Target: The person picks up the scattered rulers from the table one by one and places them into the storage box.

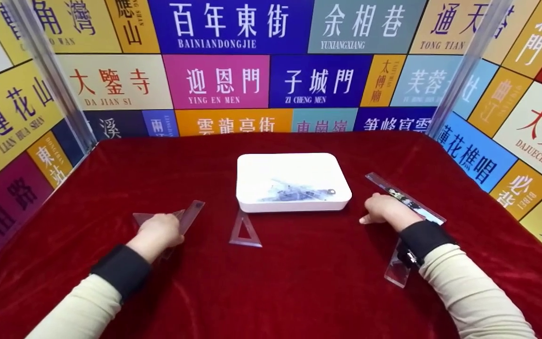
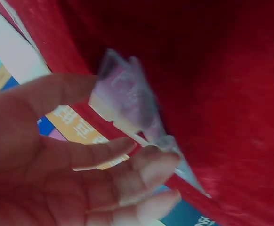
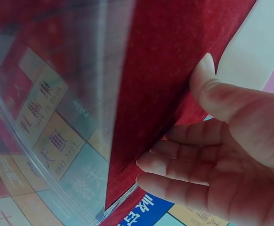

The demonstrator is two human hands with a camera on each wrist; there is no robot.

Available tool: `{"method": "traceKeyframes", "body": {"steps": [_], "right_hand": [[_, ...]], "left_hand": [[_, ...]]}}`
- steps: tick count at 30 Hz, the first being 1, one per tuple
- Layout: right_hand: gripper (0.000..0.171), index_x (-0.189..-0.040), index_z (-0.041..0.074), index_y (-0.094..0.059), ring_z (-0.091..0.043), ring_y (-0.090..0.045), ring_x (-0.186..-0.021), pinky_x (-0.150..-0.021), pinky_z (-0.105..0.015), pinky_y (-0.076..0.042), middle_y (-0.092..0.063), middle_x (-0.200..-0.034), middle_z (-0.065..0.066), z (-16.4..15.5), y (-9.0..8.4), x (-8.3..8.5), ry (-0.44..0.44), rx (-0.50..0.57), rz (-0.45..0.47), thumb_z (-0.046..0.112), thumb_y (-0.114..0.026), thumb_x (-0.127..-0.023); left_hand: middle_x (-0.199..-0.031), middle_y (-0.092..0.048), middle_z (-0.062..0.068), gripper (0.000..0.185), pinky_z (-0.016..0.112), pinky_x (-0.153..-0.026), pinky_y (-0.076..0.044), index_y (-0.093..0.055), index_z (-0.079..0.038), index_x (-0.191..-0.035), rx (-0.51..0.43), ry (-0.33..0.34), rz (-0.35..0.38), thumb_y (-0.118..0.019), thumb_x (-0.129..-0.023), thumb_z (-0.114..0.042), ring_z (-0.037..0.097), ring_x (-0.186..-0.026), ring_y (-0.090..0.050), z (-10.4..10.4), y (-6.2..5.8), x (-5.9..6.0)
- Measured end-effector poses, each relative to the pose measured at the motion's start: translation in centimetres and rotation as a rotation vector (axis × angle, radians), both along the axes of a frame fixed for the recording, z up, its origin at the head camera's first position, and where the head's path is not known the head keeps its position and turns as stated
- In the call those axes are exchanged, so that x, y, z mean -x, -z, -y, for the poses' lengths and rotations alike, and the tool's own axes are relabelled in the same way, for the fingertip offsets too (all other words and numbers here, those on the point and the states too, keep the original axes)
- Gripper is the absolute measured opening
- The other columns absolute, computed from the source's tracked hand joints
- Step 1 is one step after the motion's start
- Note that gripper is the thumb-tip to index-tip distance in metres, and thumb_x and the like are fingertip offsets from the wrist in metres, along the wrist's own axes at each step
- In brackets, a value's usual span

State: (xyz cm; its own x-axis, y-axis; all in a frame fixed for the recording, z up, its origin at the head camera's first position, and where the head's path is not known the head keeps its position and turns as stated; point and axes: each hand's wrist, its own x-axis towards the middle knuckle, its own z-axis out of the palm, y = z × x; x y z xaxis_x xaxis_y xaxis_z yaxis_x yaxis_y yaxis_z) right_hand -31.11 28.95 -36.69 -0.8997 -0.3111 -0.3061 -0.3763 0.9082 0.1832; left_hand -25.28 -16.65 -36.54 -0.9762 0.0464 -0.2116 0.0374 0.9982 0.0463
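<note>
On the red cloth my left hand (image 1: pixel 158 231) lies over a clear set square (image 1: pixel 190 213). The left wrist view shows that clear piece (image 2: pixel 127 108) pinched between the thumb and the curled fingertips (image 2: pixel 156 165). My right hand (image 1: pixel 384 209) rests on the cloth right of the white tray (image 1: pixel 252 165), fingers curled and thumb out. A long clear ruler (image 1: pixel 405 198) lies just behind it, and a clear strip (image 1: pixel 397 272) pokes out under the wrist. In the right wrist view the fingertips (image 3: pixel 144 165) sit at a clear sheet's (image 3: pixel 57 117) edge; whether they grip it is unclear.
A small clear triangle (image 1: pixel 245 230) lies in front of the tray, between the hands. Several clear rulers (image 1: pixel 294 192) lie inside the tray. Walls of coloured signs (image 1: pixel 233 80) close the table at the back and both sides, with metal posts (image 1: pixel 54 75) at the corners.
</note>
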Motion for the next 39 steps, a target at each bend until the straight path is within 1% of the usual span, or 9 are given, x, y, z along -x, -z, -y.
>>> {"method": "traceKeyframes", "body": {"steps": [4, 8, 13, 17, 23, 31, 33, 37, 39], "right_hand": [[0.042, -0.082, -0.007, -0.059, -0.036, -0.050, -0.079, -0.069, -0.043, -0.041, -0.053, -0.083, -0.024, -0.2, 0.0, 0.0, -0.002, 0.003, -0.007, 0.034, -0.057, -0.075], [0.043, -0.083, -0.008, -0.058, -0.036, -0.050, -0.078, -0.068, -0.043, -0.041, -0.053, -0.082, -0.024, -0.2, 0.1, -0.1, -0.012, -0.001, -0.014, 0.035, -0.057, -0.075], [0.043, -0.083, -0.008, -0.059, -0.037, -0.050, -0.079, -0.068, -0.043, -0.041, -0.053, -0.082, -0.024, -0.2, 0.2, -0.2, -0.023, -0.007, -0.028, 0.034, -0.057, -0.075], [0.042, -0.082, -0.008, -0.058, -0.037, -0.050, -0.079, -0.069, -0.044, -0.041, -0.053, -0.082, -0.024, -0.2, 0.1, -0.2, -0.016, -0.001, -0.022, 0.033, -0.057, -0.075], [0.040, -0.081, -0.007, -0.058, -0.036, -0.051, -0.077, -0.068, -0.044, -0.041, -0.052, -0.083, -0.026, -0.3, 0.1, -0.1, -0.012, 0.011, -0.008, 0.033, -0.057, -0.075], [0.041, -0.083, -0.008, -0.058, -0.038, -0.051, -0.079, -0.070, -0.044, -0.041, -0.050, -0.088, -0.030, -0.2, 0.1, 0.0, 0.008, 0.013, -0.003, 0.033, -0.057, -0.075], [0.042, -0.084, -0.008, -0.058, -0.039, -0.051, -0.082, -0.071, -0.044, -0.040, -0.049, -0.093, -0.032, -0.2, 0.1, -0.1, 0.014, 0.012, 0.002, 0.033, -0.056, -0.076], [0.042, -0.085, -0.008, -0.058, -0.040, -0.050, -0.084, -0.073, -0.044, -0.040, -0.046, -0.099, -0.036, 0.0, 0.2, -0.1, 0.015, 0.005, 0.007, 0.033, -0.055, -0.076], [0.042, -0.084, -0.008, -0.058, -0.040, -0.050, -0.083, -0.072, -0.044, -0.040, -0.046, -0.099, -0.036, 0.1, 0.1, -0.1, 0.017, 0.000, 0.011, 0.033, -0.055, -0.076]], "left_hand": [[-0.088, -0.056, 0.021, 0.035, 0.042, -0.062, -0.044, -0.058, 0.005, -0.084, 0.020, 0.088, -0.023, -0.059, -0.069, -0.027, 0.033, -0.081, -0.052, 0.7, 0.1, -0.1], [-0.087, -0.054, 0.021, 0.036, 0.042, -0.061, -0.043, -0.058, 0.005, -0.085, 0.021, 0.074, -0.008, -0.059, -0.068, -0.027, 0.033, -0.079, -0.052, 0.7, 0.3, -0.1], [-0.083, -0.056, 0.016, 0.028, 0.041, -0.058, -0.042, -0.057, 0.002, -0.083, -0.022, 0.053, 0.011, -0.059, -0.068, -0.022, 0.027, -0.071, -0.052, 0.5, 0.5, 0.1], [-0.079, -0.056, 0.013, 0.023, 0.040, -0.056, -0.042, -0.056, 0.000, -0.078, -0.042, 0.049, -0.003, -0.060, -0.068, -0.020, 0.025, -0.068, -0.053, 0.4, 0.5, 0.1], [-0.075, -0.054, 0.010, 0.025, 0.039, -0.057, -0.041, -0.054, -0.001, -0.078, -0.105, 0.043, -0.030, -0.062, -0.065, -0.022, 0.024, -0.066, -0.051, 0.2, 0.4, -0.3], [-0.082, -0.050, 0.018, 0.033, 0.040, -0.062, -0.041, -0.055, 0.003, -0.083, -0.141, 0.070, -0.071, -0.060, -0.064, -0.022, 0.029, -0.070, -0.051, -0.6, -0.3, -0.4], [-0.080, -0.051, 0.016, 0.029, 0.038, -0.060, -0.041, -0.055, 0.002, -0.080, -0.165, 0.081, -0.086, -0.060, -0.064, -0.021, 0.027, -0.068, -0.050, -0.7, -0.4, -0.4], [-0.067, -0.051, 0.009, 0.016, 0.031, -0.052, -0.039, -0.055, -0.001, -0.067, -0.242, 0.097, -0.112, -0.060, -0.064, -0.016, 0.020, -0.057, -0.045, -0.8, -0.5, -0.6], [-0.065, -0.050, 0.008, 0.014, 0.030, -0.050, -0.038, -0.055, -0.002, -0.065, -0.261, 0.100, -0.127, -0.060, -0.063, -0.015, 0.019, -0.054, -0.044, -0.8, -0.9, -0.6]]}}
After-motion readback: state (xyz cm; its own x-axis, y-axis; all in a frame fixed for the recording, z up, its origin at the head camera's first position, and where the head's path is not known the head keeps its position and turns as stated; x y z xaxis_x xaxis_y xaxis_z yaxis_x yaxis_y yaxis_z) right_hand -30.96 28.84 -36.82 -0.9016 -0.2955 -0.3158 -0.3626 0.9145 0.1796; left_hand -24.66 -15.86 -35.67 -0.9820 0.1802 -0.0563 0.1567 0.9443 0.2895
